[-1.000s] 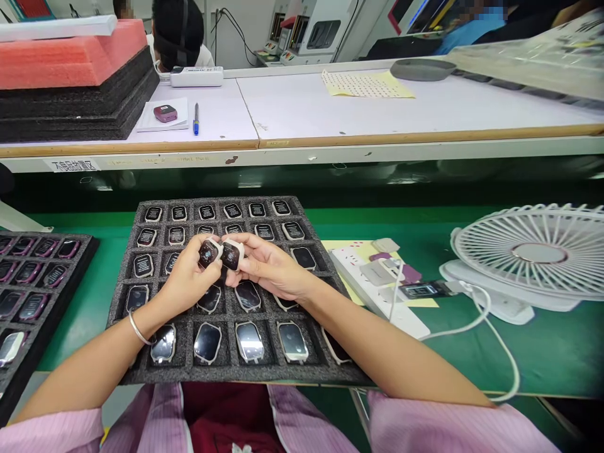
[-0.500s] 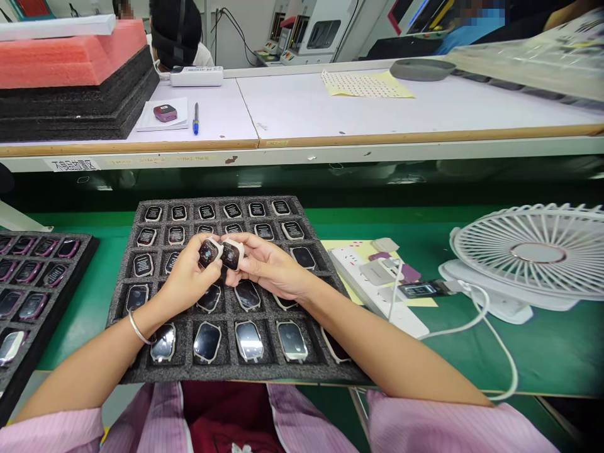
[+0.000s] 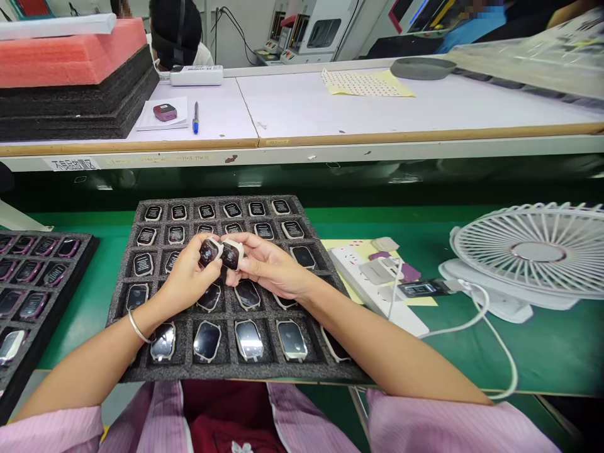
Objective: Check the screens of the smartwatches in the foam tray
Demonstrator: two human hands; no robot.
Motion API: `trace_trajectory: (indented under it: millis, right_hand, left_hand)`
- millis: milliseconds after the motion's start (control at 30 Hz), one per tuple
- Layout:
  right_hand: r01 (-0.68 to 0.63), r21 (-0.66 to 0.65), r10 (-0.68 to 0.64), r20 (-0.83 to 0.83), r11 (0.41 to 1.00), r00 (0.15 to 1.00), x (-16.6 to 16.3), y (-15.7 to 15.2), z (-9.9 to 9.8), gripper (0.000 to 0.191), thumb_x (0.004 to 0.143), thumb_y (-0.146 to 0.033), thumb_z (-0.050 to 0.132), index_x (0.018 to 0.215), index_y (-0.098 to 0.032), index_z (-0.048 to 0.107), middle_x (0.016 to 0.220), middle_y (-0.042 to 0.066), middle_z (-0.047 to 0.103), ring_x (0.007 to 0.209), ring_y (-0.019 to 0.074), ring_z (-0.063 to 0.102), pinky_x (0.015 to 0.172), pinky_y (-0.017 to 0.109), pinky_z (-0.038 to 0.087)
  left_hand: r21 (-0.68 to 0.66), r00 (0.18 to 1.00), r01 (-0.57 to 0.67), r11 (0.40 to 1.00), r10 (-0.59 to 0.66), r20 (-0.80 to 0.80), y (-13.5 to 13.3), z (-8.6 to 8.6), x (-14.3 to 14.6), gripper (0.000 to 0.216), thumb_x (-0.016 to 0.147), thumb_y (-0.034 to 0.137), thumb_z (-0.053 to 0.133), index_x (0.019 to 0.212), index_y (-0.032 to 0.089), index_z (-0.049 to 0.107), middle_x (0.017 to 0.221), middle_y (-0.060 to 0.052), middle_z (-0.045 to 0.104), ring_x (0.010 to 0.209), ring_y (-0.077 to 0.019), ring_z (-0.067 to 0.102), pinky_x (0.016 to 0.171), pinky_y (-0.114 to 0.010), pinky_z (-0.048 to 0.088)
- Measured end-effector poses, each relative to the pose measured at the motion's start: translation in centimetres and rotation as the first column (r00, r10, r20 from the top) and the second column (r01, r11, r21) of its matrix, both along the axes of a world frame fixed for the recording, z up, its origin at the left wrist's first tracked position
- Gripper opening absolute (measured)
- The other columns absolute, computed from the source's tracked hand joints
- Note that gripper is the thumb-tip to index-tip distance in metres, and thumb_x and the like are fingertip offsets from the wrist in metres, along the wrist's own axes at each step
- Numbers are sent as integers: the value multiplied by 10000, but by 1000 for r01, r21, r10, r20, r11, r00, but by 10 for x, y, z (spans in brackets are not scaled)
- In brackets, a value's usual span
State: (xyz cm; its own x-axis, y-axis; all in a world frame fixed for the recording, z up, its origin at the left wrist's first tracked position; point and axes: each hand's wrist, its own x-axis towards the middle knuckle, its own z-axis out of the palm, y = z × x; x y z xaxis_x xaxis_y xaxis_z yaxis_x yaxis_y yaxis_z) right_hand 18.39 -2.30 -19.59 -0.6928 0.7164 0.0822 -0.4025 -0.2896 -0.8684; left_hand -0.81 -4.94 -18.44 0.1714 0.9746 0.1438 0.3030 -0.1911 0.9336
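Note:
Above a dark foam tray (image 3: 182, 308), my two hands hold a smartwatch body each, side by side and close together. My left hand (image 3: 189, 270) is closed around one watch body (image 3: 209, 251), its dark face turned up toward me. Between the thumb and fingers of my right hand (image 3: 267, 264) is a second watch body (image 3: 231, 255) with a pale case. Both dark faces carry small marks too fine to read. Rows of similar pale-framed watch bodies (image 3: 248, 340) lie in the tray's compartments; my hands and forearms hide some of them.
At the left is another foam tray (image 3: 78, 277) with purple-framed watches. To the right stand a white power strip (image 3: 363, 292), a cable (image 3: 507, 358) and a white fan (image 3: 533, 251). A shelf (image 3: 292, 113) behind carries stacked foam (image 3: 70, 63), a pen (image 3: 195, 118) and a purple watch (image 3: 165, 112). A person sits beyond.

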Motion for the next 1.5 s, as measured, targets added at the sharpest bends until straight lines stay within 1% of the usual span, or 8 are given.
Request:
trace_trajectory:
  millis: [433,800,933,1033,1100,1200,1267,1500]
  right_hand:
    - [-2,0,2,-14,1000,1000,1,1,0,442,838,-312,794,1224,-229,595,993,5,681,768,125,733,726,253,593]
    - [9,-25,-8,12,1000,1000,1,-1,2,445,820,-306,804,1210,-221,607,1012,13,678,737,119,713,715,270,584]
    - [29,-81,-28,15,996,999,0,2,2,458,834,-271,777,1247,-203,591,947,20,706,759,142,723,705,267,573]
    - [94,-191,-92,22,977,996,0,7,2,422,875,-239,692,1271,-191,556,911,38,731,769,172,739,705,286,569]
    - [145,-249,-141,35,958,989,1,10,2,374,880,-219,648,1240,-188,551,898,44,739,717,171,733,673,287,560]
    - [201,-272,-190,67,941,979,1,12,2,301,863,-200,634,1156,-188,566,932,54,745,624,140,689,605,268,531]
    - [219,-267,-204,81,939,976,0,12,2,269,852,-200,643,1113,-191,578,954,54,743,601,126,663,587,264,518]
    - [243,-213,-223,115,946,968,-2,7,2,326,801,-228,708,1110,-217,608,940,20,716,608,121,666,590,267,522]
  left_hand:
    - [-3,1000,10,1000,-10,10,1,-2,0,332,822,255,573,1141,172,529,1101,-71,627,1028,-207,585,902,-335,436]
    - [13,999,8,1000,-8,31,2,-1,0,307,808,242,608,1104,179,563,1099,-65,657,1037,-207,601,956,-351,436]
    - [-115,980,-55,992,75,185,3,2,1,348,756,224,683,1087,172,589,1075,-56,666,974,-176,614,886,-304,466]
    - [-325,925,-48,945,165,342,5,6,3,492,757,269,724,1211,165,566,950,-28,672,664,-99,571,625,-243,448]
    - [-416,881,-5,909,201,428,6,10,3,569,779,307,714,1299,160,532,839,-1,662,528,-69,511,528,-228,404]
    - [-434,844,31,900,210,494,6,14,3,588,797,327,689,1335,154,525,738,17,653,501,-90,573,531,-238,455]
    - [-420,846,39,907,193,496,5,15,2,531,801,331,675,1286,154,555,733,9,667,521,-118,635,559,-260,508]
    - [-375,873,17,927,169,457,4,12,2,360,767,210,654,1114,182,564,912,-7,715,597,-131,721,647,-290,604]
